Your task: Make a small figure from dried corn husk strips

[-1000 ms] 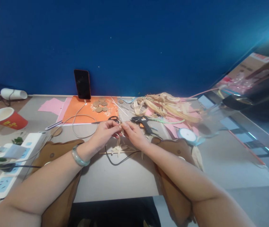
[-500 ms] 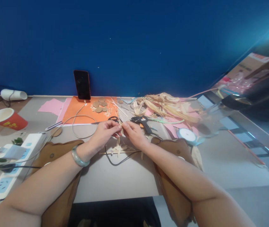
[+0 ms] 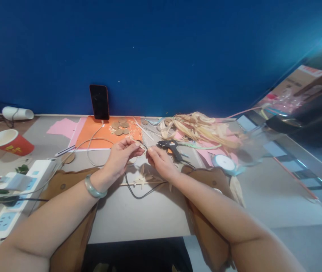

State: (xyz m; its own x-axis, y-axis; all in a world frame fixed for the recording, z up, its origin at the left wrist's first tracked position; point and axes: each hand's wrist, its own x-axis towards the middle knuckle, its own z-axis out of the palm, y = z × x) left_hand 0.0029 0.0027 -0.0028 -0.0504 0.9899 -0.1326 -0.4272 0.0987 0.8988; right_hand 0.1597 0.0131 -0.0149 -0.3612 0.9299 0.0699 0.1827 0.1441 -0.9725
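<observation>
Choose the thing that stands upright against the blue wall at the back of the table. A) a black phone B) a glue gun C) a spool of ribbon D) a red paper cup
A: the black phone leans upright against the blue wall, at the back edge of the orange paper, with a white cable running from its base.

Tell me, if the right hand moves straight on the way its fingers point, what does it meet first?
Probably the left hand: the right hand points left-forward, fingertips nearly touching it. Depth is unclear.

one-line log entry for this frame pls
left hand: pinching thin strip | right hand: pinching it too | near: glue gun, husk pile, phone
</observation>
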